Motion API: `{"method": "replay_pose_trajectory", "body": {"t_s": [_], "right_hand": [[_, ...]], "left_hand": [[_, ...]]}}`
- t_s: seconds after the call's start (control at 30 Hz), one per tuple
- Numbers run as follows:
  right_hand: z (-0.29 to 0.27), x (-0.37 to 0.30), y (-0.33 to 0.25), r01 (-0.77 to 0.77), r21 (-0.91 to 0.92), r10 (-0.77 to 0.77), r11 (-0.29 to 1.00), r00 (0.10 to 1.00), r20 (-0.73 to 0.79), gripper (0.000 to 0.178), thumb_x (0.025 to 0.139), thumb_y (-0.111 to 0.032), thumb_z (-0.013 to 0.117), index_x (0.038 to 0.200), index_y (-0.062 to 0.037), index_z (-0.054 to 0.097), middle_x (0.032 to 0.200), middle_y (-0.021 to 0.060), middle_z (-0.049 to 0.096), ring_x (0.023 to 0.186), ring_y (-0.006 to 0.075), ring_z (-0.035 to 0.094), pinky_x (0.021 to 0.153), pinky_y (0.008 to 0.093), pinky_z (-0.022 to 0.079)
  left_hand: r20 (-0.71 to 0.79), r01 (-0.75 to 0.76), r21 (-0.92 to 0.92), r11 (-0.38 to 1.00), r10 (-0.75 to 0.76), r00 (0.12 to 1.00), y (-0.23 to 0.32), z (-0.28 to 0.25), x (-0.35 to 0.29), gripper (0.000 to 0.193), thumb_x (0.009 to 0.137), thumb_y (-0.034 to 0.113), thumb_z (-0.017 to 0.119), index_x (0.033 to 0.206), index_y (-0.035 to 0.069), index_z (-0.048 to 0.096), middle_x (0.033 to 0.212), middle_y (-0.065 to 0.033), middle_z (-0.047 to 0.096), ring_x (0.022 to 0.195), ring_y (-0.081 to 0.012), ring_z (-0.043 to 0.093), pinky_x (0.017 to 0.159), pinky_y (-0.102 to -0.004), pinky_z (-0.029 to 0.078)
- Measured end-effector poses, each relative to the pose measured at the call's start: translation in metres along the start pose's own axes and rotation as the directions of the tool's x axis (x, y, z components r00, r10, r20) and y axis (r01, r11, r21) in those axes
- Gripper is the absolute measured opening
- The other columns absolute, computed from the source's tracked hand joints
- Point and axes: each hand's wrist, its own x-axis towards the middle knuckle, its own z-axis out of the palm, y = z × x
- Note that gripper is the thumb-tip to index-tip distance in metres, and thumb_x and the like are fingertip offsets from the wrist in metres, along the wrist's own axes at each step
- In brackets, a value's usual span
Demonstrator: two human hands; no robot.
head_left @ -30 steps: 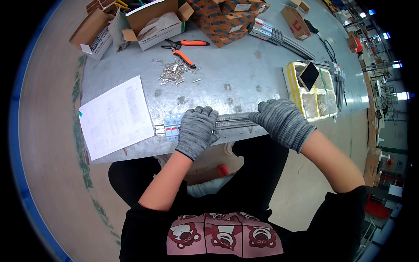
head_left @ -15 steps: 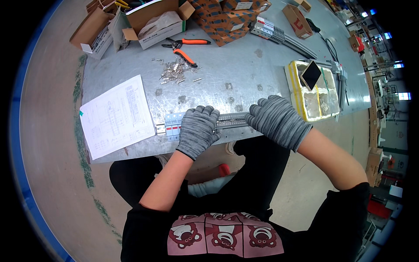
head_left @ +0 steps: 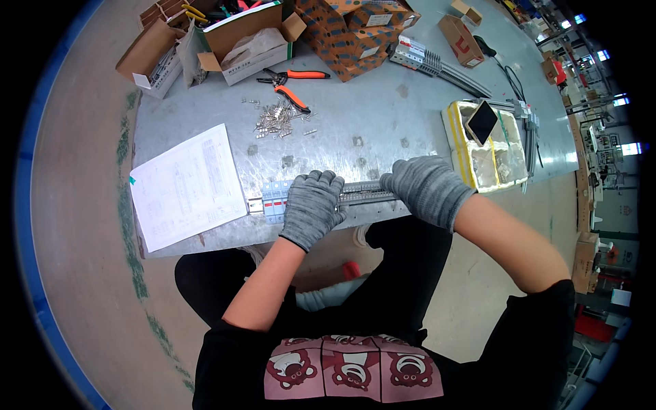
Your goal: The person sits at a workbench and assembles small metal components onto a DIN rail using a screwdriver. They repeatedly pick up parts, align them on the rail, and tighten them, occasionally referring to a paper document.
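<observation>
Along the near edge of the counter [head_left: 369, 113], the terminal rail [head_left: 367, 191] runs under the left hand [head_left: 312, 208], clasped over it, to the curled right hand [head_left: 425, 190], whose hold I cannot tell.

Gloved hands [head_left: 311, 208] apart, fingers [head_left: 319, 179] bent

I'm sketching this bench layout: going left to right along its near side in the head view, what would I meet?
White paper sheet, blue modules, left hand, grey terminal blocks, right hand, compartmented white tray.
</observation>
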Motion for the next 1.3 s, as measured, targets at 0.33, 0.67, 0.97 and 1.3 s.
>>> {"method": "replay_pose_trajectory", "body": {"t_s": [0.33,0.67,0.97,1.3], "right_hand": [[0.007,-0.013,0.007,0.041,-0.121,-0.051,0.992,0.996,-0.080,0.031,0.083,-0.007,0.063,0.111,-0.0176,0.067,0.092,0.0097,0.064,0.088,0.0290,0.069,0.073,0.0416,0.056],[0.011,-0.013,-0.003,0.171,-0.182,-0.196,0.968,0.972,-0.128,0.011,0.086,-0.010,0.061,0.094,-0.0103,0.069,0.087,0.0105,0.067,0.084,0.0266,0.070,0.072,0.0404,0.056],[0.028,0.010,0.003,0.091,0.135,-0.068,0.987,0.984,-0.168,0.041,0.093,-0.050,0.051,0.094,-0.0157,0.073,0.076,0.0160,0.068,0.076,0.0337,0.069,0.068,0.0445,0.054],[0.009,0.006,0.008,0.190,-0.082,-0.200,0.978,0.970,-0.137,0.015,0.078,-0.011,0.065,0.089,-0.0085,0.075,0.090,0.0150,0.073,0.085,0.0341,0.072,0.069,0.0461,0.057]], "left_hand": [[-0.028,-0.006,0.017,1.000,0.007,1.000,0.000,0.000,-0.001,0.056,0.074,0.042,0.072,0.120,0.011,0.063,0.119,-0.0075,0.062,0.110,-0.0235,0.058,0.093,-0.0406,0.045],[-0.005,0.011,0.012,1.000,-0.011,1.000,0.003,-0.006,-0.005,0.052,0.074,0.043,0.073,0.115,0.012,0.063,0.115,-0.0066,0.063,0.107,-0.0232,0.059,0.091,-0.0392,0.045],[-0.092,-0.002,0.037,0.999,0.005,0.996,0.003,-0.003,-0.007,0.048,0.074,0.046,0.068,0.111,0.015,0.065,0.109,-0.0059,0.066,0.101,-0.0239,0.061,0.085,-0.0402,0.047],[-0.124,-0.015,0.073,0.997,0.024,0.992,0.011,-0.005,-0.004,0.050,0.072,0.048,0.069,0.109,0.013,0.069,0.108,-0.0073,0.067,0.101,-0.0255,0.061,0.087,-0.0413,0.045]]}}
